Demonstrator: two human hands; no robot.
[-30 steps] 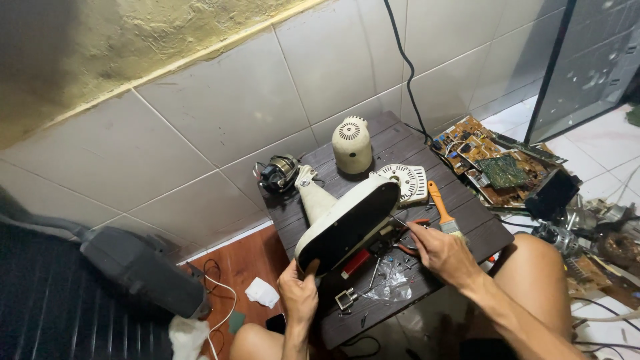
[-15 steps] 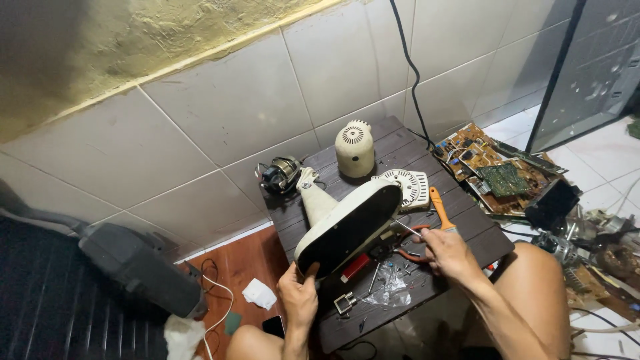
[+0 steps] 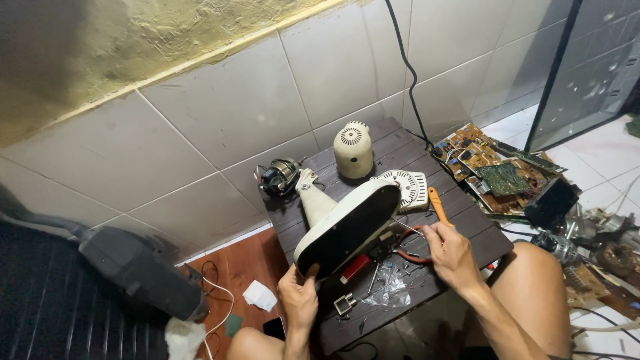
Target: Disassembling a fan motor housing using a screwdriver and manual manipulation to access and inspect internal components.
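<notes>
dark slatted table (image 3: 467, 233): left hand (image 3: 299, 300) grips tilted cream fan base (image 3: 347, 223); right hand (image 3: 450, 250) pinches wire.

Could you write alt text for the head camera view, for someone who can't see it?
A person's left hand tilts a cream fan base up on a dark table while the right hand works at the wires beneath. A cream motor cover stands behind; circuit boards lie alongside.

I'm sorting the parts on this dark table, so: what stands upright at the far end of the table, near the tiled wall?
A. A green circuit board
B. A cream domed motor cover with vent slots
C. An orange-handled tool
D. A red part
B: the cream domed cover stands alone near the wall, beyond the tilted fan base.
</notes>
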